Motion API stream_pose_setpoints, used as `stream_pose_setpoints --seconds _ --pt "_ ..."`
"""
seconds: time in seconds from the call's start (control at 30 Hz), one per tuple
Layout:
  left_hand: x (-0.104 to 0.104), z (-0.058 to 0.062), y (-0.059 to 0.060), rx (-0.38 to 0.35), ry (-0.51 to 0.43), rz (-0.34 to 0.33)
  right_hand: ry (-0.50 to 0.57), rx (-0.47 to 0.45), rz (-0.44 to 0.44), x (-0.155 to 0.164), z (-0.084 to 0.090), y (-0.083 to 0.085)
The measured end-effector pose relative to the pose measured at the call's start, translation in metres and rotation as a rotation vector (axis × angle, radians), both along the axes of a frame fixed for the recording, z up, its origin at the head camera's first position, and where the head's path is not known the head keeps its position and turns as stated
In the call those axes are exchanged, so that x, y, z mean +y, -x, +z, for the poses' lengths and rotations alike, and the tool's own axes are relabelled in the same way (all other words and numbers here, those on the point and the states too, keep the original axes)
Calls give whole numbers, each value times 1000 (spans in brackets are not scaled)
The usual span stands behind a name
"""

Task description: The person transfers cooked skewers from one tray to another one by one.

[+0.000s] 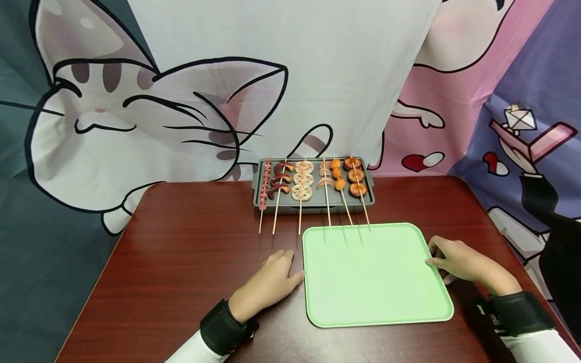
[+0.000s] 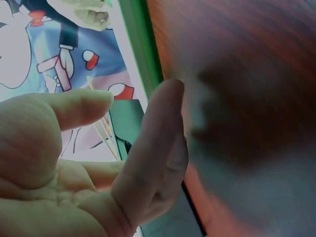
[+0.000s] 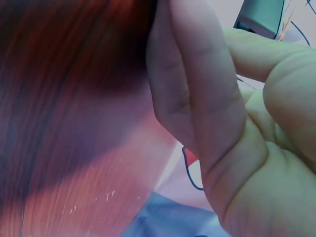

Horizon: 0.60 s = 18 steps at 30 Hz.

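A pale green tray is lying on the reddish-brown wooden table, its smooth surface and rounded corners showing between two bare hands. The left hand is resting beside its left edge, thumb reaching the rim, with a wide gap between thumb and fingers. The right hand is touching the right edge; whether it is pinching the rim cannot be told, since the fingers are partly hiding their undersides. Beyond the tray, a dark grey pan is holding six thin wooden skewers, among them one of round, holed white slices and one of brown discs; the sticks are jutting over its near side. Behind, soft cartoon-printed cloth is hanging in folds, cut off above. In the left wrist view, the tabletop is blurring.
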<state>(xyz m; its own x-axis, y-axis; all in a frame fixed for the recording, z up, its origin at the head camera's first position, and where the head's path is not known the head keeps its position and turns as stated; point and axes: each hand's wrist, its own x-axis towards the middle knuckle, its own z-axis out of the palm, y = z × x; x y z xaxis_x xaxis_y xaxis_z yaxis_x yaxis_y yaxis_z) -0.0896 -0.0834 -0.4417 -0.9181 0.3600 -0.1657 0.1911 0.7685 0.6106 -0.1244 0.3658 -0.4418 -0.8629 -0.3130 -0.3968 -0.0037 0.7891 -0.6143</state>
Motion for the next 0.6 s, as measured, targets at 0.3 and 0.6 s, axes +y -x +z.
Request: stream_pose_setpoints --seconds 0.3,0.6 --pt "1 -6 6 -156 -189 10 22 -4 11 -11 -3 0" --pt "-2 -9 9 -166 -259 48 56 4 22 -25 -4 -1"
